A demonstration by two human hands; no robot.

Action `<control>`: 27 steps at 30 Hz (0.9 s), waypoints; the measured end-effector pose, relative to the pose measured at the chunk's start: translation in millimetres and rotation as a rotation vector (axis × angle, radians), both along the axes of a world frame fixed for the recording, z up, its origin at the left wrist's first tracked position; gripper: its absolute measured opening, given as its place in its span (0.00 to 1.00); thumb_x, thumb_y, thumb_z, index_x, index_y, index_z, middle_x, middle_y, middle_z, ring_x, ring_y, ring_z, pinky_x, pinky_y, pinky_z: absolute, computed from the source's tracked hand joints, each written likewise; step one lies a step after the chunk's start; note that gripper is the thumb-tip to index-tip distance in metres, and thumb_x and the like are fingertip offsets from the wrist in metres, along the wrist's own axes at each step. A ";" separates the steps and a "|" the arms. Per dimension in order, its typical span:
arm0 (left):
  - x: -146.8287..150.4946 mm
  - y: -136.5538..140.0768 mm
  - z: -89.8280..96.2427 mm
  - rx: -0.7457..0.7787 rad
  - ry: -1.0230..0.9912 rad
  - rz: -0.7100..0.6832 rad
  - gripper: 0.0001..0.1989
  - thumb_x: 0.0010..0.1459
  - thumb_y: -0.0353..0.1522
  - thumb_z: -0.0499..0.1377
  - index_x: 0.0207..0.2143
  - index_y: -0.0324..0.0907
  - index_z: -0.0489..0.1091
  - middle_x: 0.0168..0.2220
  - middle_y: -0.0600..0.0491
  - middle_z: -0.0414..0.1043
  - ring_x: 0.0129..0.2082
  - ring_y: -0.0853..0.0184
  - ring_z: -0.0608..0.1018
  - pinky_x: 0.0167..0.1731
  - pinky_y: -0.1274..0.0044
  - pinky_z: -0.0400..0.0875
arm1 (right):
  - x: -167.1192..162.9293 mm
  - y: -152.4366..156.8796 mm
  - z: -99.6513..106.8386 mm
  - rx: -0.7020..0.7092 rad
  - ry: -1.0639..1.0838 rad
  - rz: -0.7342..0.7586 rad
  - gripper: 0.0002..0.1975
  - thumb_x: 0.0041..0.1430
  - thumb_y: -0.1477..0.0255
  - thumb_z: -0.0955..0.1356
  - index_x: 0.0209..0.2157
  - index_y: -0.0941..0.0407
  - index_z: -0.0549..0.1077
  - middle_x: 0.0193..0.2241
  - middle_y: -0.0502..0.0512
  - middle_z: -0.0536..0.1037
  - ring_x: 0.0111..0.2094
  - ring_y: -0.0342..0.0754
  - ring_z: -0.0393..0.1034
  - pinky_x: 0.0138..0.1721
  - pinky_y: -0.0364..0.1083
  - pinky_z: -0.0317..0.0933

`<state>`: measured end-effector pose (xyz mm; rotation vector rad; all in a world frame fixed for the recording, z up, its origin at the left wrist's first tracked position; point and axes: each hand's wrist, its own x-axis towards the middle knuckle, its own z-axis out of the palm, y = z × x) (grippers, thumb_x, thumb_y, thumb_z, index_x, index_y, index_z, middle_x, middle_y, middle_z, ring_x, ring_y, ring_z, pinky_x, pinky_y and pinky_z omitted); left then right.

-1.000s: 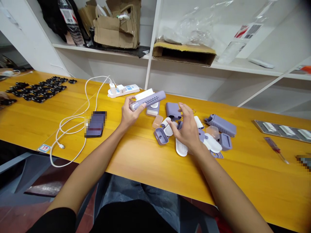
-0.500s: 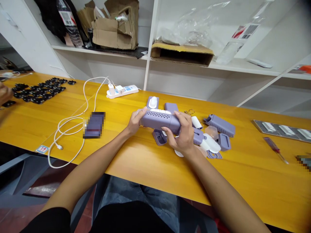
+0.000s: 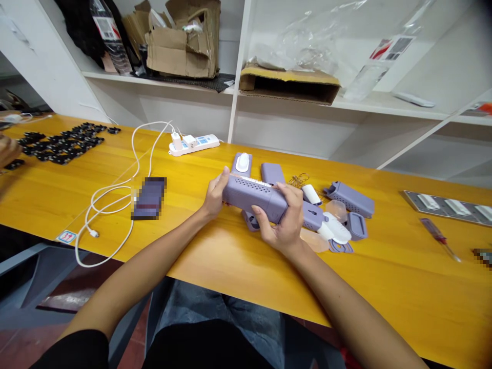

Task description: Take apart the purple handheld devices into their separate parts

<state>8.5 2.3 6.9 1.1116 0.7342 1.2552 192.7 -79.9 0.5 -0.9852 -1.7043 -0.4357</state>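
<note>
Above the table, a long purple plastic housing [image 3: 251, 196] with rows of small holes is held between both hands. White ridged bits show along its upper far edge. My left hand [image 3: 216, 195] is closed on its left end, thumb on top. Around the right end wraps my right hand [image 3: 282, 215], its thumb on the near face and fingers over the top. Just behind lie a purple part with a white oval piece [image 3: 242, 163] and a plain purple block [image 3: 272, 173]. A hollow purple part [image 3: 250, 221] is partly hidden under the housing.
Right of my hands lie another perforated purple housing [image 3: 351, 199], a white oval part [image 3: 336, 229] and a screwdriver [image 3: 439, 237]. Leftward are a phone [image 3: 149, 199], a looped white cable [image 3: 92, 205], a power strip [image 3: 196, 145] and several black parts [image 3: 63, 143]. Another person's hand [image 3: 8, 150] is far left.
The housing has tilted, its right end dropping a little toward me. My right hand has shifted slightly lower and left with it. Both hands keep their hold.
</note>
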 end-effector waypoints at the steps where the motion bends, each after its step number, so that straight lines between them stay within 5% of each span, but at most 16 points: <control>1: 1.0 -0.7 0.9 0.000 -0.022 0.016 0.37 0.53 0.69 0.69 0.34 0.43 0.76 0.22 0.56 0.68 0.16 0.72 0.68 0.14 0.77 0.57 | -1.3 -0.1 0.2 0.002 0.025 0.017 0.36 0.70 0.66 0.72 0.73 0.47 0.56 0.55 0.67 0.74 0.55 0.68 0.75 0.56 0.71 0.76; 5: 5.1 -1.2 6.0 -0.094 -0.140 0.019 0.36 0.47 0.62 0.78 0.36 0.43 0.72 0.24 0.60 0.65 0.19 0.75 0.67 0.16 0.80 0.58 | -7.2 -3.0 1.1 -0.032 0.089 0.086 0.32 0.70 0.68 0.72 0.70 0.49 0.60 0.56 0.67 0.73 0.58 0.68 0.75 0.59 0.71 0.75; 11: 8.4 -6.0 12.3 -0.277 -0.297 -0.080 0.35 0.51 0.58 0.78 0.46 0.40 0.78 0.38 0.49 0.84 0.35 0.64 0.85 0.38 0.74 0.83 | -21.0 -8.5 -8.0 -0.171 -0.082 0.246 0.48 0.70 0.64 0.75 0.81 0.47 0.48 0.72 0.74 0.67 0.72 0.74 0.68 0.67 0.77 0.70; 21: 3.6 -19.8 19.3 -0.248 -0.291 -0.272 0.38 0.49 0.56 0.81 0.50 0.40 0.79 0.46 0.43 0.86 0.48 0.54 0.88 0.48 0.69 0.85 | -19.1 -4.2 -17.0 -0.122 -0.167 0.285 0.52 0.71 0.74 0.75 0.84 0.46 0.45 0.81 0.70 0.55 0.79 0.71 0.59 0.70 0.73 0.73; 24: 0.6 -19.1 18.3 -0.262 -0.286 -0.415 0.46 0.42 0.61 0.81 0.53 0.39 0.79 0.47 0.40 0.86 0.52 0.48 0.88 0.50 0.65 0.86 | -15.7 -5.9 -19.1 -0.086 -0.184 0.218 0.51 0.71 0.75 0.75 0.84 0.43 0.47 0.82 0.67 0.56 0.74 0.69 0.69 0.60 0.67 0.83; 27: -2.2 -17.4 14.3 -0.271 -0.269 -0.549 0.52 0.36 0.64 0.80 0.54 0.39 0.80 0.47 0.38 0.86 0.55 0.43 0.87 0.52 0.62 0.86 | -10.9 -7.6 -23.2 -0.058 -0.214 0.114 0.47 0.71 0.73 0.75 0.82 0.38 0.54 0.80 0.65 0.62 0.55 0.61 0.86 0.46 0.58 0.88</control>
